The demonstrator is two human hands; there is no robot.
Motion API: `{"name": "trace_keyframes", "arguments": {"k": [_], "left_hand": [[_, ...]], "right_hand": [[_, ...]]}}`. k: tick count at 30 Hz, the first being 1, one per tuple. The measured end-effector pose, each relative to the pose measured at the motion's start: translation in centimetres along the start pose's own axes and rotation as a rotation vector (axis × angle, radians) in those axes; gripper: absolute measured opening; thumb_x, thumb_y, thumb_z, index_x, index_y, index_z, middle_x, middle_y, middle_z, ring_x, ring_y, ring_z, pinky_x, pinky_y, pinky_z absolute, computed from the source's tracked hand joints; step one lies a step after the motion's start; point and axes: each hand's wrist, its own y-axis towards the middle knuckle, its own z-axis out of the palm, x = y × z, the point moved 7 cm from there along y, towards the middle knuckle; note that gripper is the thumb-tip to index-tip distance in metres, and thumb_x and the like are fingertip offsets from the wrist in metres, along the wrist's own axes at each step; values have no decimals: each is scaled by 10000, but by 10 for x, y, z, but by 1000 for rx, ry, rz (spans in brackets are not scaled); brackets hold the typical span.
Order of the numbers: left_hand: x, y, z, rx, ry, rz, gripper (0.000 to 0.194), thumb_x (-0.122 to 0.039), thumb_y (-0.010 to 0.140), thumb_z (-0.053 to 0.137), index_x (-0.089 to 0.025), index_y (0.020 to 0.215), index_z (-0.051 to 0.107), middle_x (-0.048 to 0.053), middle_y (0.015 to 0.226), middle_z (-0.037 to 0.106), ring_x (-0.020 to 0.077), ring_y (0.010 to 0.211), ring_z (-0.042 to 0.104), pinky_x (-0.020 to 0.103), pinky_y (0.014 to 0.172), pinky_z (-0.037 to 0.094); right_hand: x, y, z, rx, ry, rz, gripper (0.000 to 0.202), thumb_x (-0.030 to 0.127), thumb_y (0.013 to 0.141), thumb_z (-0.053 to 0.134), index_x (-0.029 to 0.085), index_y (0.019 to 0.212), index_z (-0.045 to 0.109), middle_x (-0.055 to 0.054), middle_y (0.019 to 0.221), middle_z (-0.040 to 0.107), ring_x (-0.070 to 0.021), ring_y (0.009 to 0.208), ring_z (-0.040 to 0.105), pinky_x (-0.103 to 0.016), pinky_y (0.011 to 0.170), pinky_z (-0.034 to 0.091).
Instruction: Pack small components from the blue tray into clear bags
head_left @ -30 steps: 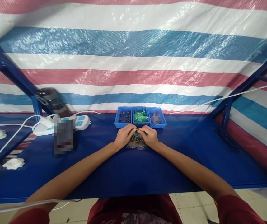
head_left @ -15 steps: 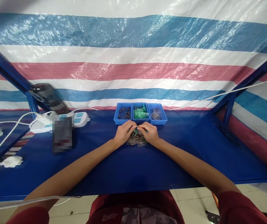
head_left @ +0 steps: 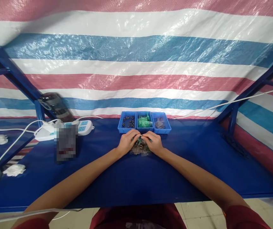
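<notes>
My left hand (head_left: 127,142) and my right hand (head_left: 154,142) meet fingertip to fingertip, both closed in a pinch. Whatever they pinch is too small and too covered by the fingers to name. Below them on the blue table lies a pile of small clear bags (head_left: 140,150) with metal and green bits in it, partly hidden by the hands. Just beyond stand three blue bins side by side. Small dark and brassy parts lie in the left bin (head_left: 126,130), green pieces fill the middle bin (head_left: 145,129), and flat clear packets lie in the right bin (head_left: 163,131).
At the left a white power strip (head_left: 86,127) with plugged-in cables sits behind a blurred dark object (head_left: 66,143). A dark bottle-like object (head_left: 56,105) leans near the frame. Crumpled white tissue (head_left: 14,170) lies at the left edge. Striped sheeting (head_left: 136,68) hangs behind the table.
The view has tilted up slightly, so everything sits lower in the picture. Both hands keep their pinch above the bags, with little visible movement.
</notes>
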Motion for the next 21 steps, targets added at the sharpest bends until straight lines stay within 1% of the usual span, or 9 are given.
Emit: {"name": "trace_keyframes", "arguments": {"k": [8, 14, 21], "left_hand": [[-1, 0, -1, -11, -23, 14, 161, -249, 928, 453, -175, 949, 595, 53, 912, 625, 142, 859, 590, 246, 767, 461], [-2, 0, -2, -18, -8, 15, 150, -232, 924, 459, -171, 942, 596, 48, 902, 626, 137, 850, 593, 242, 761, 459], [-4, 2, -5, -37, -10, 7, 170, -252, 929, 445, -171, 939, 594, 50, 883, 625, 146, 843, 592, 252, 762, 467]], "right_hand": [[-2, -1, 1, 10, 0, 13, 154, 244, 899, 519, 173, 840, 643, -57, 733, 645, -146, 651, 589, -274, 619, 495], [0, -1, 1, 2, -1, 3, 128, 223, 893, 530, 171, 843, 636, -53, 730, 638, -146, 655, 583, -274, 619, 489], [2, 2, 0, 3, -3, 15, 134, 212, 899, 512, 169, 881, 637, -59, 741, 628, -152, 667, 580, -278, 626, 486]]}}
